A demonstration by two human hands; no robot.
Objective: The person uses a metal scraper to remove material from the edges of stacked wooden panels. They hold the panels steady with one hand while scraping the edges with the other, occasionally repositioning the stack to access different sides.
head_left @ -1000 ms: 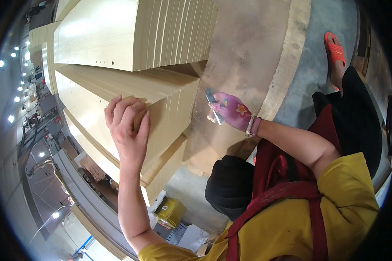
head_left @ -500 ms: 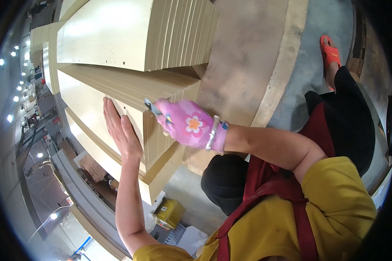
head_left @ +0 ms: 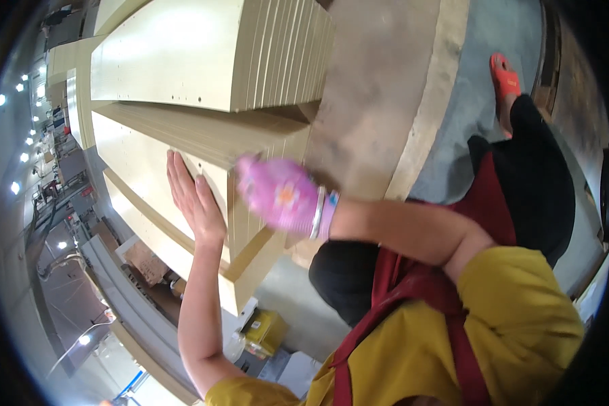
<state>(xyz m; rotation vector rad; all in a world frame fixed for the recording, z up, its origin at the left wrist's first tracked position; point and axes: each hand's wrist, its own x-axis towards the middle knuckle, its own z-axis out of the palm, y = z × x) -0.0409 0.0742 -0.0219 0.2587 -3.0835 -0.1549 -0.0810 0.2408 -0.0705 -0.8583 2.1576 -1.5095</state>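
Observation:
My bare left hand (head_left: pixel 197 203) lies flat, fingers stretched, on the top board of a stack of cream panels (head_left: pixel 135 145). Small dark holes show near that board's edge. My right hand (head_left: pixel 283 196), in a pink flowered glove with a bracelet at the wrist, is closed at the corner and end edges of the same stack. Motion smears its fingers. A small greyish tip shows by them, but its kind cannot be made out. The glove hides part of the stacked edges.
Another cream panel stack (head_left: pixel 169 51) stands just beyond, and a lower one (head_left: pixel 149 220) on the near left. Brown sheet (head_left: pixel 379 88) covers the floor to the right. A yellow box (head_left: pixel 267 330) sits below the stacks. My foot wears an orange slipper (head_left: pixel 505 78).
My right hand has shifted slightly left and is more blurred; the dark tip at its fingers shows less. My left hand stays flat on the board. The view has moved a little.

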